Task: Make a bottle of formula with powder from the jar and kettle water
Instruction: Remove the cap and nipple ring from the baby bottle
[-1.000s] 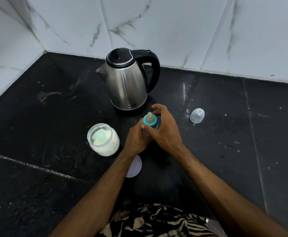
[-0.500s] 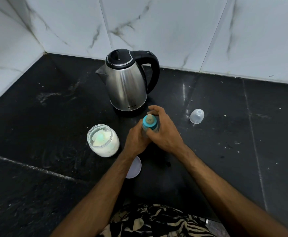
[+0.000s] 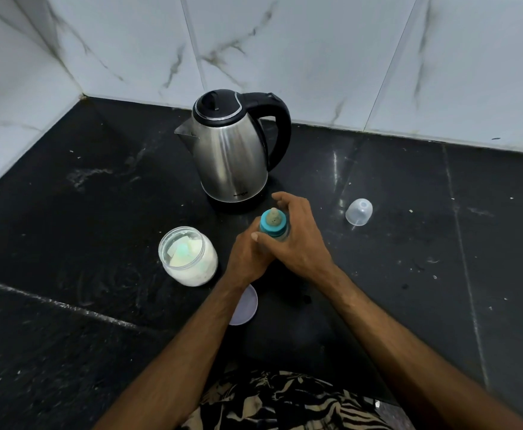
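Both hands unmoved around bottle

Black stone counter, dusty; white veined marble wall tiles meeting at corner.

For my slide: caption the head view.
Both hands, left hand and right hand, grip the teal-collared bottle between kettle and open powder jar.

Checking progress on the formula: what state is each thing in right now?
Kettle: upright, lid shut.
Jar: open, powder inside.
Jar lid: off, on counter.
Bottle: teat on, held by left hand and right hand.
Bottle cap: off, on counter.
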Action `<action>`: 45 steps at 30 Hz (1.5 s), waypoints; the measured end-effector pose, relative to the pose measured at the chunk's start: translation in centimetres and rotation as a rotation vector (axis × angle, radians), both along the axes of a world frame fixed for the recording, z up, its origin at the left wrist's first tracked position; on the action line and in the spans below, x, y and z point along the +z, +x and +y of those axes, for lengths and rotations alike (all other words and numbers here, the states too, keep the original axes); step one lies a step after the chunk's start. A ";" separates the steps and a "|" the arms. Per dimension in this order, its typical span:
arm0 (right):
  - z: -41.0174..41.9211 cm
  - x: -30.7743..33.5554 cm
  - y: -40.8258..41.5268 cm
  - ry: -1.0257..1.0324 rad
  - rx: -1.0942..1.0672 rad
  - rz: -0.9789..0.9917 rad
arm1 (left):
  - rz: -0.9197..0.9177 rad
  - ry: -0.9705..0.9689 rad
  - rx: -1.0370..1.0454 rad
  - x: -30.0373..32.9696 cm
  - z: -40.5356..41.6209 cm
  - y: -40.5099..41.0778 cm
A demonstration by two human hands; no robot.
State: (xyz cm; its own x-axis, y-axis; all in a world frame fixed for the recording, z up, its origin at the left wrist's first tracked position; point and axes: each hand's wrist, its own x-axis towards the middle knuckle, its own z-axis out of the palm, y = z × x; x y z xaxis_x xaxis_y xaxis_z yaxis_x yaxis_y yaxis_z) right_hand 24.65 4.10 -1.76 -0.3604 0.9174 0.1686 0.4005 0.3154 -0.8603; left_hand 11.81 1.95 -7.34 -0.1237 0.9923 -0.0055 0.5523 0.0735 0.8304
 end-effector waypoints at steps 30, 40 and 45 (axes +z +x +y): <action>0.9 0.0 1.0 -0.060 -0.011 0.135 | -0.092 -0.049 0.000 1.9 -0.5 0.6; 2.5 -0.5 5.4 -0.183 -0.142 0.278 | -0.110 -0.001 0.070 0.9 -0.6 0.3; 3.2 -0.9 9.2 -0.155 -0.172 0.115 | -0.107 0.007 0.079 0.4 -0.5 0.3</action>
